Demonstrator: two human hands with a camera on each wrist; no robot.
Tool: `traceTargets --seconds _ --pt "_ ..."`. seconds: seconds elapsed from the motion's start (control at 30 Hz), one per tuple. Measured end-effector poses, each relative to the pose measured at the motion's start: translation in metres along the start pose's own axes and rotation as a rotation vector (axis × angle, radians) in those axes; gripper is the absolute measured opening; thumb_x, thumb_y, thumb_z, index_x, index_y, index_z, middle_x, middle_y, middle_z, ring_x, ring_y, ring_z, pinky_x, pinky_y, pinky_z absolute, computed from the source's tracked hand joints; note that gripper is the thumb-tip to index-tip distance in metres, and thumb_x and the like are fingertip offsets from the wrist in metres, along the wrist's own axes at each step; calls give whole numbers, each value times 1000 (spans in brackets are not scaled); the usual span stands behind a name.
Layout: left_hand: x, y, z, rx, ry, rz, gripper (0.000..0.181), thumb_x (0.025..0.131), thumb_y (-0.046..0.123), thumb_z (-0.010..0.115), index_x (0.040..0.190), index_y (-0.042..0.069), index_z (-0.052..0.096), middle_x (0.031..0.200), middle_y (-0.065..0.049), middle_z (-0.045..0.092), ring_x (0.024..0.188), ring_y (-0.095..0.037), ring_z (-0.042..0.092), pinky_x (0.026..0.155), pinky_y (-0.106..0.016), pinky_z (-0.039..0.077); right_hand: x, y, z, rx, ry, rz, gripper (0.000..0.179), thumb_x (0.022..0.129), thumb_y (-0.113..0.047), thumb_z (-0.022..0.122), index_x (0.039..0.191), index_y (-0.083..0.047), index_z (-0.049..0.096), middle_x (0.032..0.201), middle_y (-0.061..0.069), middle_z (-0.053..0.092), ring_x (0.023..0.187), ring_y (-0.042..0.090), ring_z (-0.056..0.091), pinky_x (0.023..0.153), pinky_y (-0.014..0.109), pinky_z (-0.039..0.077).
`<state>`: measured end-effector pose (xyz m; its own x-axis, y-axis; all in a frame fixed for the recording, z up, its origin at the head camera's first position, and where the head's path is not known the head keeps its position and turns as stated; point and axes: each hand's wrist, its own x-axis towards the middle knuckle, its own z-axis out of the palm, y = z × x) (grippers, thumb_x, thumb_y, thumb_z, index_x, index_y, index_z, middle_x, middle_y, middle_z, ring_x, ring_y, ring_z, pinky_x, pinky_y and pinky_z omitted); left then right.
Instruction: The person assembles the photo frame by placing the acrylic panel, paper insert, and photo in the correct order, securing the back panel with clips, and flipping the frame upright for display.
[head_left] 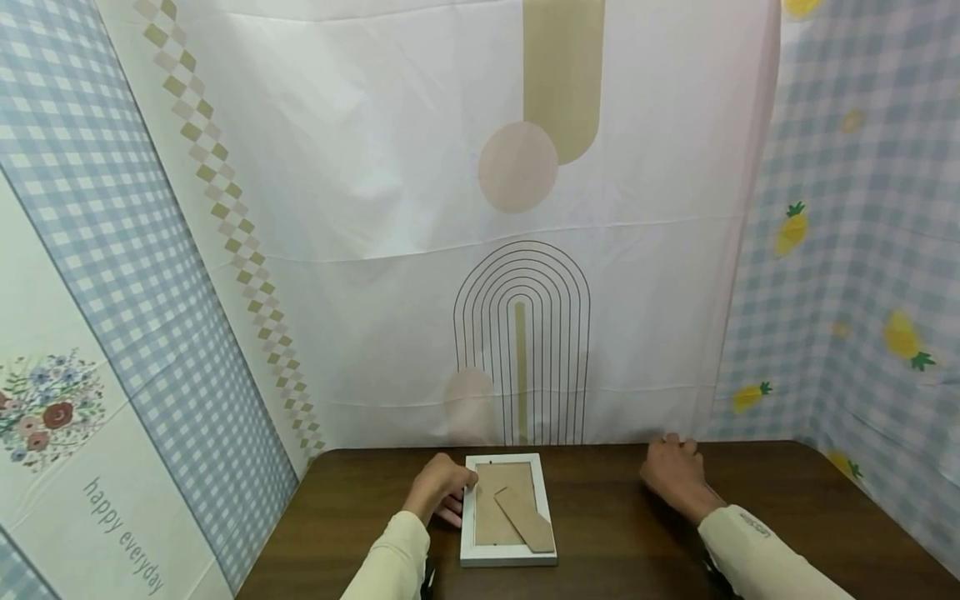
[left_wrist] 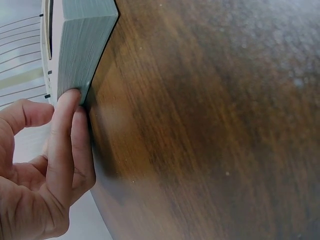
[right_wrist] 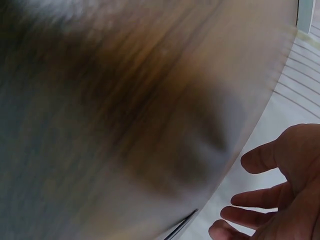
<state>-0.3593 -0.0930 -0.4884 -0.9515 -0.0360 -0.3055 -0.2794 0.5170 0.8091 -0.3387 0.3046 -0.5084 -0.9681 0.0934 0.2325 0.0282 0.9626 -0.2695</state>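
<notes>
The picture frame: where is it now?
In the head view, the picture frame lies on the table, bottom centre, its left side touching the left hand.

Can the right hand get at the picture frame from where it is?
Probably yes: between the right hand and the picture frame only tabletop shows; the left hand is at the frame's opposite edge.

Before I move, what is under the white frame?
The white frame rests on the brown table, backing and stand leg facing up. Its downward face, and anything between it and the table, are covered.
</notes>
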Motion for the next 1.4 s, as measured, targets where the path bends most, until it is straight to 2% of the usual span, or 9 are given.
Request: traceTargets --seconds 0.13,0.33,0.43,0.67,0.83,0.97,1.2,1.4 --pt "-1 0 0 -4 -4 3 15 89 9 71 93 -5 67 88 -19 68 68 -30 74 56 -43 74 1 7 -1 16 -62 24 21 98 -3 55 99 17 62 109 40 58 103 64 50 81 68 54" --pt "-4 0 1 -3 -8 9 15 88 8 70 93 -5 67 88 -19 68 67 -30 73 56 -42 74 -1 13 -1 55 -140 19 15 100 -2 57 92 9 65 102 35 59 89 49 46 71 55 50" --pt "-4 -1 1 -1 -5 7 15 87 8 70 92 -5 67 87 -19 68 66 -30 73 55 -42 73 -2 14 0 52 -145 13 16 100 -1 57 90 7 65 100 34 60 89 47 46 71 54 51" --pt "-3 0 0 1 -4 6 15 88 9 71 92 -6 67 87 -19 68 66 -30 74 56 -42 74 0 15 -1 27 -134 26 20 98 -1 55 93 11 69 101 38 60 96 58 52 77 64 55" --pt "-3 -1 0 0 -7 2 16 88 9 71 93 -6 67 87 -19 68 67 -30 73 56 -43 74 0 18 -2 25 -155 44 20 97 0 53 86 7 69 98 35 61 92 52 52 76 59 55" --pt "-3 0 0 -1 -6 2 16 88 9 71 94 -5 67 87 -19 68 67 -30 73 56 -42 74 2 20 -3 20 -155 26 20 97 1 54 82 3 66 98 35 64 86 48 54 72 56 55" --pt "-5 0 -1 -3 -12 8 15 88 9 71 93 -5 67 86 -19 67 66 -29 72 57 -42 74 4 25 -4 -19 -129 -8 14 98 3 55 90 7 65 92 32 67 85 51 63 70 62 63" --pt "-5 1 -1 3 -7 8 16 90 9 71 95 -6 68 88 -19 68 68 -30 73 58 -42 74 7 33 -7 -28 -139 23 19 106 4 51 95 8 66 90 31 68 82 51 68 70 66 67"
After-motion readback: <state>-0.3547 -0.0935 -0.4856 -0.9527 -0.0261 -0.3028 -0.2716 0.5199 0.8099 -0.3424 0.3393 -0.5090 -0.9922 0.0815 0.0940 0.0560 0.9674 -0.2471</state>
